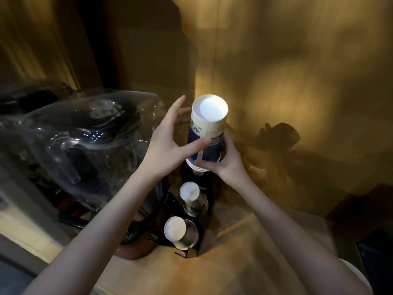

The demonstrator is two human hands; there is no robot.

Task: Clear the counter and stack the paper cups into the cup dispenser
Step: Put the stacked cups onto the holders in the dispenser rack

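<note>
1. Clear plastic is filling the 9 o'clock side of the view: a large transparent blender jug (80, 145) with a dark lid is sitting there, blurred, on the wooden counter (191, 271).
2. The left hand (170, 143) is reaching in from 7 o'clock, its thumb pressing the front of the paper cup stack (205, 137) and its fingers curling around the far side, so it is gripping the stack.
3. The stack, blue and cream with its white bases facing up, is standing near the centre of the view, tilted slightly toward 1 o'clock, its lower rims sitting at the top slot of the black cup dispenser (189, 211).
4. Two shorter cup stacks (190, 193) are sitting upside down in the dispenser's lower slots, toward 6 o'clock of the held stack, the nearer one at (176, 228).
5. The right hand (225, 160) is coming in from 5 o'clock, its fingers wrapping the lower rims of the stack, closed on it from the right.
6. At 3 o'clock, the shadow of hands and cups is falling on the yellow-lit wall (297, 92).
</note>
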